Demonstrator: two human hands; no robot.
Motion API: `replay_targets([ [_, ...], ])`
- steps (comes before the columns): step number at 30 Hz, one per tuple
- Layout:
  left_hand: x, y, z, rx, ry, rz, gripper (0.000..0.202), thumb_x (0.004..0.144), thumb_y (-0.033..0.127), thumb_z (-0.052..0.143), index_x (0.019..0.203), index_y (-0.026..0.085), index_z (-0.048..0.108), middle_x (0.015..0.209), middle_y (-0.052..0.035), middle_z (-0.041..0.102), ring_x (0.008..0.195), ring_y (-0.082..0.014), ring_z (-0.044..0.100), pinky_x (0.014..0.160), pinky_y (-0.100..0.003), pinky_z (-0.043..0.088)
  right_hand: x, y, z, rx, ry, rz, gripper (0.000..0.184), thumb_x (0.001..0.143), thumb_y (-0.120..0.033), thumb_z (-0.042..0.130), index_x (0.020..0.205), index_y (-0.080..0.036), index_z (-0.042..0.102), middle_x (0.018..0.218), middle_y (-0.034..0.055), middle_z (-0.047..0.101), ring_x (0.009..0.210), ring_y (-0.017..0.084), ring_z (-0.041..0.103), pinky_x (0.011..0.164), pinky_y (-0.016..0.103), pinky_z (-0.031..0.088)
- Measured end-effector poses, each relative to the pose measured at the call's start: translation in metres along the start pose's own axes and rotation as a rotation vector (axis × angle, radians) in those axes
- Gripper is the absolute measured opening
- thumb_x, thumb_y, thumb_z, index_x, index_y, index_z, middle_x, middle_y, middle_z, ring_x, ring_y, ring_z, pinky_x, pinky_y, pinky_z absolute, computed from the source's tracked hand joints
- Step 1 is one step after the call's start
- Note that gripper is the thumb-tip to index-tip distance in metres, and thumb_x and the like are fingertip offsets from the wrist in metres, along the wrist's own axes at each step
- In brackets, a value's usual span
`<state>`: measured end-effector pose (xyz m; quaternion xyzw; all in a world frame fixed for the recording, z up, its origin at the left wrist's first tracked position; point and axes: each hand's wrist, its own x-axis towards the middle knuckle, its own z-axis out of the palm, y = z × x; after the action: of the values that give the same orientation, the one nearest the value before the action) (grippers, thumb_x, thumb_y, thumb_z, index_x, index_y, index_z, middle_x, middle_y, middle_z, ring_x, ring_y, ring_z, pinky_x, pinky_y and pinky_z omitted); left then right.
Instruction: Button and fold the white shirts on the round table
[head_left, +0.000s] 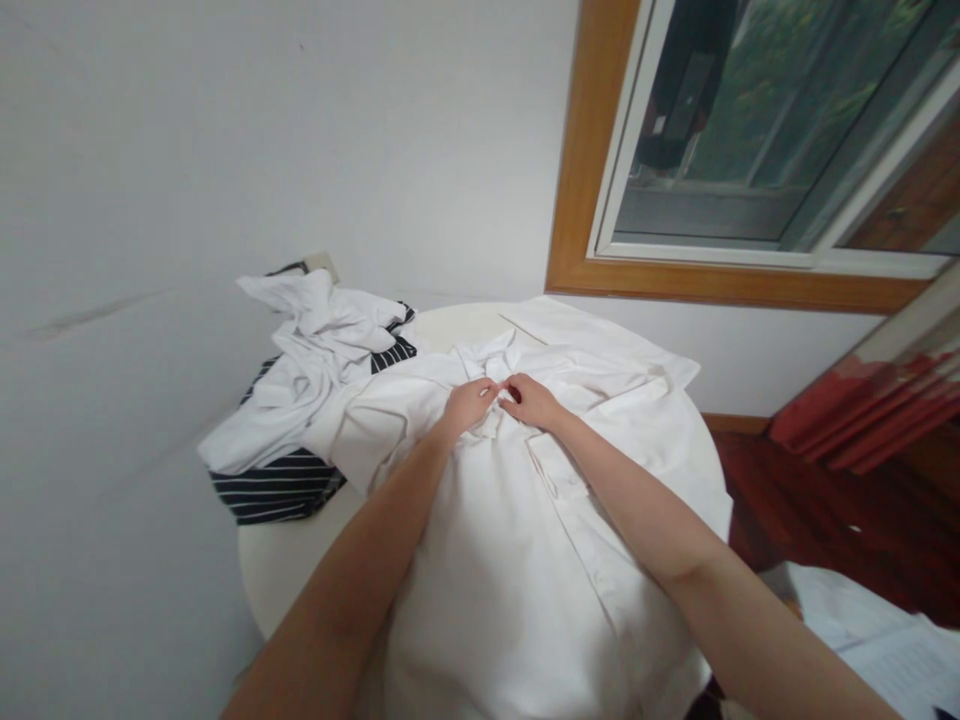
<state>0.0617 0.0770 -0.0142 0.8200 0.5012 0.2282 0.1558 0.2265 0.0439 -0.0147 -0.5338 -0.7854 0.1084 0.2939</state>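
A white shirt point(517, 560) lies spread front-up over a round white table point(277, 570), its collar at the far side. My left hand point(469, 403) and my right hand point(531, 400) meet just below the collar. Both hands are closed in a pinch on the shirt's front edge near the top button, fingertips almost touching each other. A chest pocket shows just under my right wrist.
A heap of crumpled white cloth point(315, 360) and a black-and-white striped garment point(277, 485) lies on the table's left side by the wall. A wood-framed window point(720, 150) is at the upper right. Dark red floor point(810, 510) and white papers point(870, 630) are at the right.
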Motion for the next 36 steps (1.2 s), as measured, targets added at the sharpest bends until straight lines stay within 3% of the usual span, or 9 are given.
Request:
replay_targets([
  [6, 0.002, -0.007, 0.003, -0.078, 0.003, 0.021, 0.03, 0.089, 0.037, 0.043, 0.092, 0.024, 0.07, 0.098, 0.0002, 0.072, 0.094, -0.0174, 0.063, 0.084, -0.025, 0.046, 0.0, 0.0, 0.002, -0.023, 0.013, -0.012, 0.018, 0.08, -0.023, 0.059, 0.096, -0.014, 0.063, 0.08, 0.0011, 0.055, 0.072, 0.013, 0.048, 0.068, 0.023, 0.036],
  [11, 0.0, -0.003, 0.002, -0.004, 0.005, 0.026, 0.032, 0.091, 0.037, 0.042, 0.096, 0.023, 0.071, 0.1, -0.0021, 0.072, 0.094, -0.0185, 0.064, 0.083, -0.026, 0.046, 0.001, -0.001, -0.001, -0.042, 0.013, -0.009, 0.013, 0.079, -0.019, 0.059, 0.087, -0.013, 0.067, 0.078, 0.0029, 0.06, 0.071, 0.013, 0.05, 0.068, 0.023, 0.037],
  [16, 0.0, -0.003, 0.004, 0.087, -0.001, 0.044, 0.033, 0.092, 0.035, 0.041, 0.101, 0.023, 0.071, 0.107, -0.0033, 0.071, 0.102, -0.0202, 0.062, 0.088, -0.029, 0.045, 0.002, 0.002, -0.006, -0.004, 0.002, -0.012, 0.021, 0.082, -0.016, 0.053, 0.089, -0.014, 0.073, 0.085, 0.0071, 0.07, 0.08, 0.016, 0.058, 0.074, 0.024, 0.039],
  [21, -0.003, -0.002, 0.001, 0.06, 0.02, 0.108, 0.031, 0.092, 0.039, 0.042, 0.1, 0.027, 0.07, 0.109, 0.0006, 0.071, 0.104, -0.0186, 0.061, 0.09, -0.029, 0.043, 0.004, 0.011, -0.005, 0.129, 0.07, 0.154, 0.021, 0.08, -0.017, 0.056, 0.089, -0.016, 0.075, 0.085, 0.0037, 0.073, 0.077, 0.015, 0.061, 0.071, 0.023, 0.042],
  [25, -0.009, 0.009, -0.017, 0.161, 0.103, 0.14, 0.032, 0.081, 0.055, 0.058, 0.095, 0.028, 0.068, 0.106, -0.0007, 0.07, 0.105, -0.0239, 0.057, 0.095, -0.036, 0.036, 0.012, 0.019, -0.018, 0.205, 0.177, 0.263, 0.019, 0.08, -0.021, 0.058, 0.088, -0.015, 0.074, 0.079, 0.0026, 0.072, 0.073, 0.015, 0.061, 0.069, 0.023, 0.043],
  [28, -0.005, 0.017, -0.04, 0.274, 0.102, 0.177, 0.033, 0.079, 0.056, 0.061, 0.086, 0.025, 0.067, 0.097, -0.0042, 0.07, 0.102, -0.0263, 0.055, 0.095, -0.041, 0.031, 0.025, 0.022, -0.04, 0.238, 0.296, 0.287, 0.019, 0.08, -0.024, 0.058, 0.087, -0.015, 0.073, 0.078, 0.003, 0.07, 0.071, 0.014, 0.06, 0.068, 0.023, 0.045],
  [30, 0.001, 0.02, -0.058, 0.327, 0.115, 0.214, 0.032, 0.083, 0.053, 0.057, 0.082, 0.022, 0.065, 0.091, -0.0068, 0.069, 0.101, -0.0272, 0.053, 0.095, -0.043, 0.03, 0.034, 0.022, -0.054, 0.293, 0.377, 0.328, 0.021, 0.081, -0.026, 0.057, 0.092, -0.015, 0.071, 0.081, 0.0034, 0.068, 0.067, 0.013, 0.06, 0.065, 0.022, 0.046],
  [33, 0.011, 0.024, -0.076, 0.395, 0.203, 0.252, 0.023, 0.086, 0.042, 0.055, 0.089, 0.021, 0.063, 0.098, -0.0112, 0.064, 0.11, -0.0302, 0.047, 0.097, -0.046, 0.028, 0.044, 0.018, -0.064, 0.43, 0.463, 0.387, 0.036, 0.083, -0.028, 0.053, 0.117, -0.015, 0.059, 0.089, 0.0034, 0.062, 0.058, 0.01, 0.06, 0.057, 0.021, 0.048],
  [36, 0.013, 0.033, -0.076, 0.451, 0.286, 0.282, 0.017, 0.088, 0.024, 0.05, 0.1, 0.02, 0.062, 0.116, -0.0136, 0.057, 0.121, -0.0307, 0.04, 0.102, -0.047, 0.025, 0.043, 0.011, -0.059, 0.492, 0.448, 0.329, 0.056, 0.085, -0.025, 0.05, 0.138, -0.021, 0.036, 0.093, 0.0022, 0.057, 0.056, 0.009, 0.061, 0.054, 0.021, 0.049],
])
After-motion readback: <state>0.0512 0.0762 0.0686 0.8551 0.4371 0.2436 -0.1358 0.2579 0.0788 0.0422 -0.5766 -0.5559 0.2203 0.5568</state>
